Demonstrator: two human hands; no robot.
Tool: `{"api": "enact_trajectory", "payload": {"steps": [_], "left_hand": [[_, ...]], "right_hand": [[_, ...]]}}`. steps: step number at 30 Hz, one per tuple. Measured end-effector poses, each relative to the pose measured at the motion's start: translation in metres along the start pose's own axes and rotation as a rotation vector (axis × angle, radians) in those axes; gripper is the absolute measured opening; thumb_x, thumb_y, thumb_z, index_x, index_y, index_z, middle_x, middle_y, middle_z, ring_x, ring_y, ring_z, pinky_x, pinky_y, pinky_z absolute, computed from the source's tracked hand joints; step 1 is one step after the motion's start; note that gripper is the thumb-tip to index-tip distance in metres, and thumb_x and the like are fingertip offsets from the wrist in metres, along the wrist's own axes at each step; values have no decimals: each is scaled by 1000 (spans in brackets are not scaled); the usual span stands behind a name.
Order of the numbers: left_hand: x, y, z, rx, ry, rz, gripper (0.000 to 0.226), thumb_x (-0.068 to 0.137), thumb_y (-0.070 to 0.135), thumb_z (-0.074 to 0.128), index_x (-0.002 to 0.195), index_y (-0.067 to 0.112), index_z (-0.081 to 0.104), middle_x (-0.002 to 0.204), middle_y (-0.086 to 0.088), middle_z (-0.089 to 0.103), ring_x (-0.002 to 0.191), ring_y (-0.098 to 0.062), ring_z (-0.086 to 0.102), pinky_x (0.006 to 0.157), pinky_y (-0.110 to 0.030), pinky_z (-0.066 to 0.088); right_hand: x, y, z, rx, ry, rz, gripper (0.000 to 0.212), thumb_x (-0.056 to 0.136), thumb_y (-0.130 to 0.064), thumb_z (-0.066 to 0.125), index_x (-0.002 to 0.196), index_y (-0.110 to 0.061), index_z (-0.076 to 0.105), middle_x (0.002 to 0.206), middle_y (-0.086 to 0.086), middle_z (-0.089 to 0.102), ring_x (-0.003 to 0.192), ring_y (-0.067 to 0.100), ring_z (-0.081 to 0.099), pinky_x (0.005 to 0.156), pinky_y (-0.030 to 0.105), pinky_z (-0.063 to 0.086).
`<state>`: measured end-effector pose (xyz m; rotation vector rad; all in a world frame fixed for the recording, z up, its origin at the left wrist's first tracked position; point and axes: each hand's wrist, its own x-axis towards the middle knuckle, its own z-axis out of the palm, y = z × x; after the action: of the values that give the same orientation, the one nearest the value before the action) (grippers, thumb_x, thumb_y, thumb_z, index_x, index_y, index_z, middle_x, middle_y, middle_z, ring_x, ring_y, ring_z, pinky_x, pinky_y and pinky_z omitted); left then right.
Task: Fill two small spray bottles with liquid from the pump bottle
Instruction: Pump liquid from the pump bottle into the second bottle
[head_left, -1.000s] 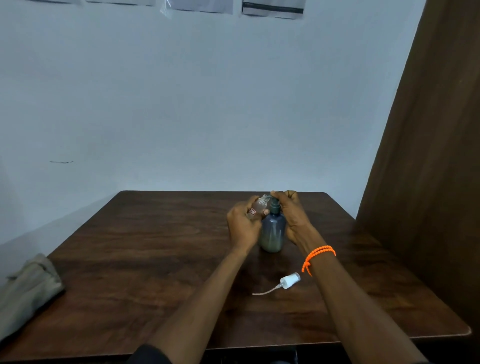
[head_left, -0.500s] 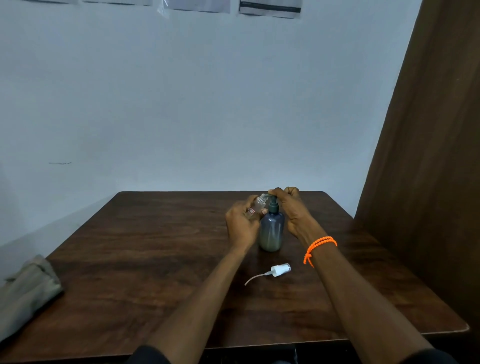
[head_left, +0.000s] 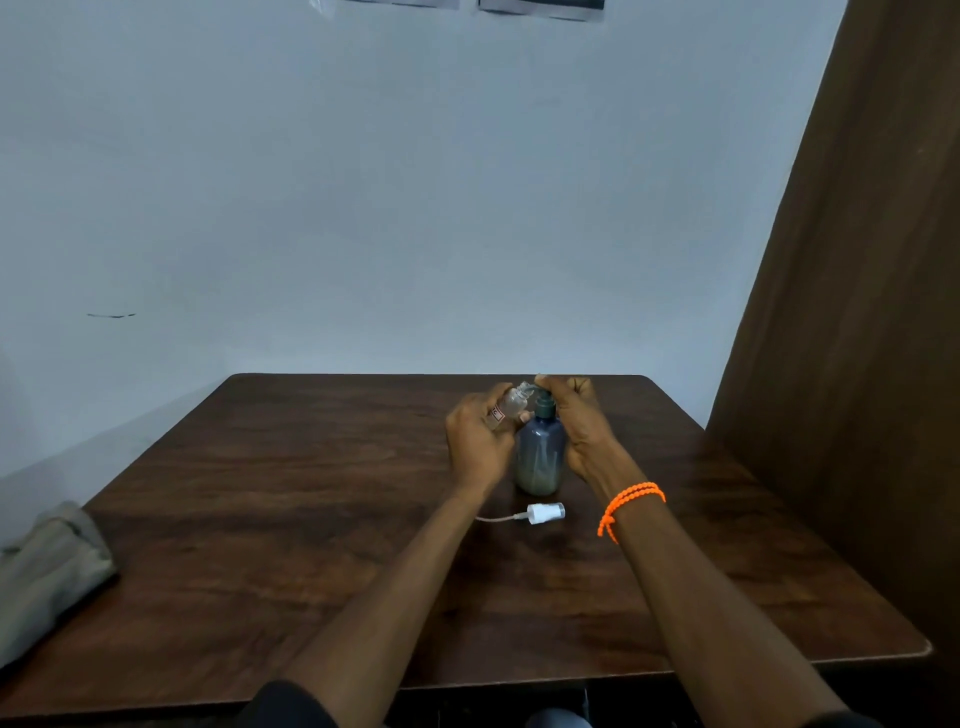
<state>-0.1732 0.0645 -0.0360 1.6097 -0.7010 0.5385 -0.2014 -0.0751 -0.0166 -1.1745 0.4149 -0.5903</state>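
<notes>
— So, start big: what carries everything?

— A dark wooden bench (head_left: 260, 545), with a folded grey cloth (head_left: 52, 561) at its left edge. Near the far middle stands the pump bottle (head_left: 540, 457), upright, a tinted blue-grey, with some liquid low in it.

— And the hands?

— Both are on that bottle's head end. The right hand (head_left: 576, 421), the one with the orange bracelet (head_left: 628, 506), is curled over the pump top, its fingers bunched on the pump head. The left hand (head_left: 478, 441) grips a small clear spray bottle (head_left: 514, 404), fingers wrapped round its body.

— How does the small one lie against the pump?

— That is the point it all turns on. Its long axis is tilted, open neck up and to the right, leaning toward the pump's head. The neck sits just beside the right fingers; whether the nozzle is actually over the mouth I cannot tell, since the hand hides it.

— Smallest thing?

— A white sprayer cap (head_left: 545, 513) with its thin dip tube, lying loose on the bench in front of the pump bottle. I see only one small bottle.

— Next, in your judgement?

— Pressing down with the right, while the left holds the neck under the spout.
</notes>
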Motion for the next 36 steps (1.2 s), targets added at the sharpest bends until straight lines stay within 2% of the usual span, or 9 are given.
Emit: {"api": "enact_trajectory", "payload": {"steps": [3,6,11,14,16,19,27,31,36], "left_hand": [[-4,0,0,7,-19,-5,29,78,19,84,106,21,79,81,2,73,75,-18,68,68,-38,55],[0,7,0,10,-30,4,30,78,23,84,108,22,79,82,2,73,75,-16,67,69,-35,54],[0,3,0,22,-19,-3,31,76,17,86,106,19,79,82,-3,74,74,-21,67,68,-39,55],[-1,6,1,0,-20,-2,33,78,17,86,110,20,79,84,1,74,75,-16,67,68,-35,55],[0,2,2,-11,-27,-11,34,77,17,87,111,20,79,86,1,74,77,-15,68,70,-34,56],[-2,1,0,-1,-32,-38,38,78,18,87,114,19,78,90,-1,75,80,-16,69,74,-33,57],[-2,4,0,9,-33,-39,32,79,17,86,110,21,79,87,0,74,77,-15,68,70,-31,54],[1,6,1,0,-36,-33,30,82,22,84,111,24,78,85,3,73,77,-12,67,68,-27,52],[1,3,0,19,-53,-46,36,80,20,86,115,22,78,88,0,73,79,-15,68,71,-31,55]], "right_hand": [[-1,-10,1,-10,1,4,61,64,-26,93,96,-20,41,99,20,62,90,31,66,68,46,56],[4,-16,2,36,-4,9,54,74,-18,90,105,-14,45,96,21,63,79,29,67,61,40,57],[1,-5,1,76,11,22,64,73,-17,90,122,-12,51,111,33,68,81,33,73,56,40,61],[8,-12,2,118,21,8,52,81,-9,85,116,-12,47,107,28,64,82,33,70,52,38,58],[6,-5,1,105,14,24,63,74,-18,90,122,-7,51,109,28,66,82,31,72,58,38,61],[5,2,-3,75,30,28,58,77,-19,91,113,-13,46,104,29,66,91,35,70,67,45,62],[13,1,1,93,41,49,84,51,-28,96,116,-10,48,111,33,66,90,38,69,56,41,59],[18,-10,2,106,26,22,60,74,-14,90,119,-5,53,108,29,65,75,31,71,53,37,59],[12,2,-3,114,40,45,50,85,-11,86,109,-16,43,100,28,66,85,34,70,55,41,62]]}}
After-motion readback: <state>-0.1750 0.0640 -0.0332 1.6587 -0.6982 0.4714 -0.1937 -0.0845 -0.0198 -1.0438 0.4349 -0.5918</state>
